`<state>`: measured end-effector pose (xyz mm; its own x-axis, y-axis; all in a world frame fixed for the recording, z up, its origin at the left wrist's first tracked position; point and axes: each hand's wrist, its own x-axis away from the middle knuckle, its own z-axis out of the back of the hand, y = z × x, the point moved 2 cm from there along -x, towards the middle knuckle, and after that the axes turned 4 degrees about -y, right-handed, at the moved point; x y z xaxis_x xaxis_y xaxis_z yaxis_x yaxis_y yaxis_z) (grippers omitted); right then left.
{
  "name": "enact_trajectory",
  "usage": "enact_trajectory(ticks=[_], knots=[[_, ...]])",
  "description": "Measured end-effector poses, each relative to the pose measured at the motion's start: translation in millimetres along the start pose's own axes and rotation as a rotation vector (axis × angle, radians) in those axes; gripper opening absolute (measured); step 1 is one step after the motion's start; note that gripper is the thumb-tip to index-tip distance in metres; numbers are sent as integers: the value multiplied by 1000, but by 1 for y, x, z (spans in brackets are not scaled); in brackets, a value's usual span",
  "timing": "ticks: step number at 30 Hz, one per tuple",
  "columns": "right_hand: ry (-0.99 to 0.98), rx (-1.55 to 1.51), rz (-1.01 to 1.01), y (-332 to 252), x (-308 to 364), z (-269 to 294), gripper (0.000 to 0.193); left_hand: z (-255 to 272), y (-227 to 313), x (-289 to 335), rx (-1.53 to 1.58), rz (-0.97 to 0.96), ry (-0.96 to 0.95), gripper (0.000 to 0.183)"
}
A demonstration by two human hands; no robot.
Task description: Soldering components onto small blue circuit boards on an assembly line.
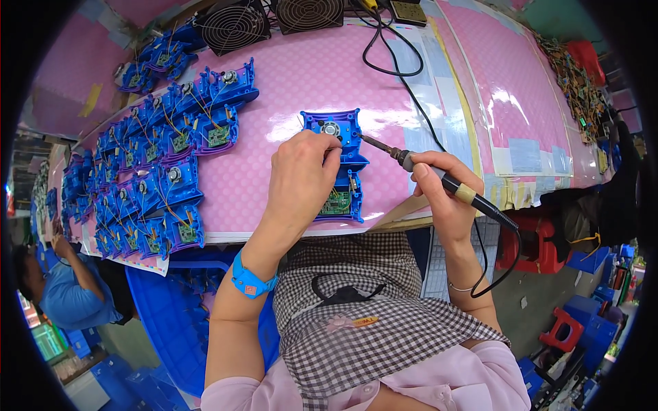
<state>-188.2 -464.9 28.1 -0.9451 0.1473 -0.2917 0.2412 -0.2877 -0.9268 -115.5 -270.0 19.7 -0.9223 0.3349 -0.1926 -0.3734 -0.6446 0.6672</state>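
Note:
A blue plastic housing [351, 162] lies open in front of me on the pink covering, with a round metal speaker in its upper half and a green circuit board [336, 203] in its lower half. Over its left side, my left hand [305, 171] has thumb and fingertips pinched together near the speaker; whatever they pinch is too small to make out. In my right hand [445, 188] is a soldering iron [439, 175], held like a pen. The iron's tip points left, at the housing's upper right edge; whether it touches cannot be told.
Rows of similar blue housings [175, 175] with wires and boards fill the table's left. Two black fans [233, 27] stand at the back. The iron's black cord [418, 103] crosses the right side. A blue crate [171, 329] sits below the table edge; a person [75, 288] works at far left.

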Motion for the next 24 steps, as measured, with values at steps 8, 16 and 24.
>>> enact_trajectory(ticks=[8, 16, 24], knots=[[23, -40, 14, 0, 0, -1, 16, 2, -4, 4, -30, -33, 63, 12], [-13, -58, 29, -1, 0, -2, 16, 32, -4, 21, 382, 258, 330, 14], [-61, -36, 34, -3, -3, -14, 15, 11, -9, 12, 171, 42, 300, 9]])
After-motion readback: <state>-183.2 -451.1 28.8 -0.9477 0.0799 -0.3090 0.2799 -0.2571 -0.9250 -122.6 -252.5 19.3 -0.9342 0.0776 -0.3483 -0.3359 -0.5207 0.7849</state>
